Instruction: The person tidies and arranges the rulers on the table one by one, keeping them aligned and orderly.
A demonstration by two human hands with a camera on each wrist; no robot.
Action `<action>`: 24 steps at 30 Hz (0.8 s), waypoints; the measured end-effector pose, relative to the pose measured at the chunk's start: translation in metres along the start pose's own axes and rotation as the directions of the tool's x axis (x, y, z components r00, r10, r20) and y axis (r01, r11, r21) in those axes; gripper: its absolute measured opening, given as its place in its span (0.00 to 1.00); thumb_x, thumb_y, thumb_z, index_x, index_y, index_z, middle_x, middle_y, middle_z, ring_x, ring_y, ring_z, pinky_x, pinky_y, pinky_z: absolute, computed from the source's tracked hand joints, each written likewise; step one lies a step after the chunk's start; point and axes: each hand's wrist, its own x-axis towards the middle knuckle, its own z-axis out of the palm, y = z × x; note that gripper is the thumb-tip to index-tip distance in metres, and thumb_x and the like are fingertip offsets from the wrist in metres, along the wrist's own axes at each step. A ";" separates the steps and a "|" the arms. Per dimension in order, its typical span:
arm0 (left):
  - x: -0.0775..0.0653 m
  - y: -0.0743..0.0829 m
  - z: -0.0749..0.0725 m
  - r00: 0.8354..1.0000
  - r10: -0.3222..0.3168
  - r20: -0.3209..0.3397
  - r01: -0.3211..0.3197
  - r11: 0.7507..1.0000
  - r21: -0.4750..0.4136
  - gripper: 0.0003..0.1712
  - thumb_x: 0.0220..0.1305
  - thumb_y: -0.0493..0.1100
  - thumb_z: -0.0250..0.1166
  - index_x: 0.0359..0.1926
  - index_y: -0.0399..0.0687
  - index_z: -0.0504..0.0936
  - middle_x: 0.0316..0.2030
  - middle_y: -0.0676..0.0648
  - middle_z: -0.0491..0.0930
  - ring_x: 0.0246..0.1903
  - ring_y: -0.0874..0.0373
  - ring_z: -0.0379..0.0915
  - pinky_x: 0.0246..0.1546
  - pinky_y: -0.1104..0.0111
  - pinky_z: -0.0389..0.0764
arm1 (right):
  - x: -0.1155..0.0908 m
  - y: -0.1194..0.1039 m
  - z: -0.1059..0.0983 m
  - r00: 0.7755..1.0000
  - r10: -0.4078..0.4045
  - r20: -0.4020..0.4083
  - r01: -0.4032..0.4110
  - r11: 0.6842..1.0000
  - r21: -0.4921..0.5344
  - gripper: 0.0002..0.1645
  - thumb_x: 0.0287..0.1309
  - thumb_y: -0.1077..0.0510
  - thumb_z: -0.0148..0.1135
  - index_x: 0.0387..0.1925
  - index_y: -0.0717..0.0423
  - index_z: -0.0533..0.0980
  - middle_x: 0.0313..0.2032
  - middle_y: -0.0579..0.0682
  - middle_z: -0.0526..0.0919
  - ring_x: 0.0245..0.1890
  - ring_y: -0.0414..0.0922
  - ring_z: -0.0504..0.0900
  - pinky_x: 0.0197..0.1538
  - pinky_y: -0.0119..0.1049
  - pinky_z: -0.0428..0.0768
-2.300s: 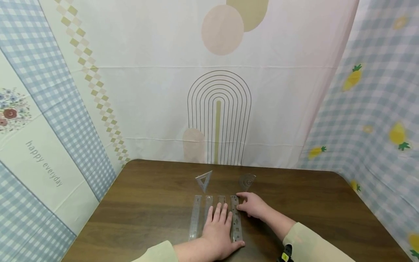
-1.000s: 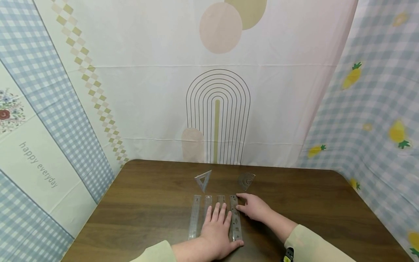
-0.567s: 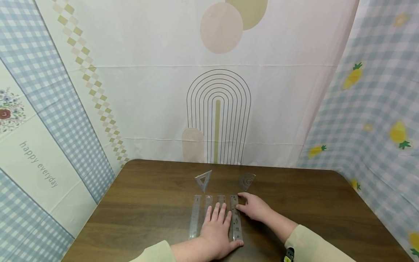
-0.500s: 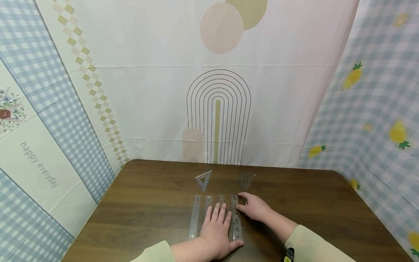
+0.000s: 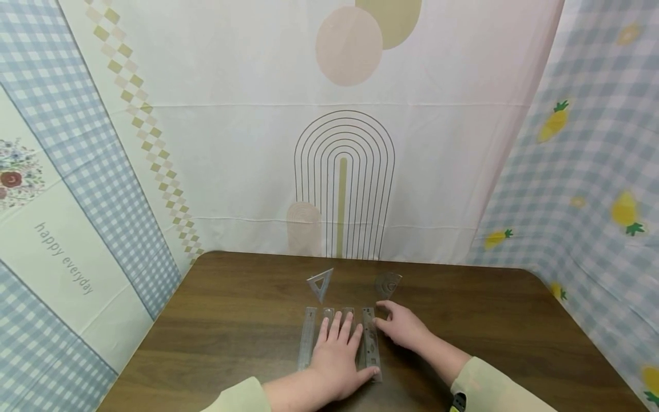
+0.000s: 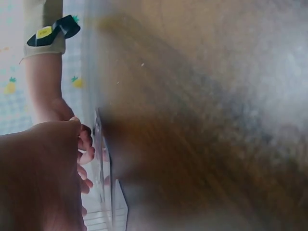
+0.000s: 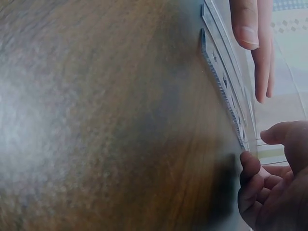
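Observation:
Several clear rulers lie side by side on the brown table. The leftmost ruler (image 5: 306, 340) is mostly visible; the two middle ones are largely covered by my left hand (image 5: 334, 360). That hand is spread flat over them with straight fingers, its thumb over the lower end of the rightmost ruler (image 5: 369, 343), which has stencil shapes. In the right wrist view the left thumb (image 7: 248, 33) appears slightly raised off the rulers. My right hand (image 5: 404, 326) is beside the upper end of the stencil ruler, thumb and index parted, other fingers loosely curled; contact is unclear.
Beyond the rulers, a clear set square (image 5: 314, 282) lies at the left and a clear protractor (image 5: 387, 284) at the right, close to my right fingertips. The wooden table (image 5: 231, 320) ends at a patterned cloth backdrop (image 5: 247, 171).
My left hand has shifted slightly forward and left over the rulers. My right fingertips have eased a little away from the stencil ruler's edge. The rulers look unmoved.

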 end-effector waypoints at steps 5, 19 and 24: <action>0.002 -0.006 -0.006 1.000 -0.028 -0.006 0.028 1.000 -0.010 0.53 0.62 0.81 0.42 0.77 0.54 0.58 0.77 0.44 0.48 0.76 0.43 0.37 0.72 0.45 0.41 | -0.002 -0.001 -0.003 0.999 -0.017 -0.037 0.017 1.000 0.015 0.29 0.66 0.50 0.62 0.66 0.53 0.72 0.20 0.48 0.75 0.16 0.45 0.73 0.21 0.39 0.71; 0.005 -0.027 -0.019 0.989 -0.124 -0.079 0.121 0.992 -0.033 0.50 0.65 0.78 0.44 0.76 0.52 0.60 0.76 0.42 0.52 0.75 0.40 0.42 0.71 0.43 0.43 | 0.006 -0.008 0.000 0.992 -0.063 -0.108 0.063 0.998 0.001 0.25 0.65 0.51 0.64 0.61 0.53 0.76 0.23 0.46 0.74 0.19 0.43 0.71 0.25 0.37 0.69; 0.009 -0.038 -0.023 0.981 -0.166 -0.100 0.159 0.984 -0.075 0.50 0.65 0.77 0.45 0.76 0.51 0.60 0.76 0.41 0.53 0.75 0.39 0.41 0.71 0.42 0.43 | 0.012 -0.011 0.000 0.990 -0.081 -0.112 0.083 0.996 0.017 0.25 0.65 0.52 0.63 0.62 0.53 0.76 0.24 0.45 0.75 0.19 0.43 0.72 0.25 0.38 0.71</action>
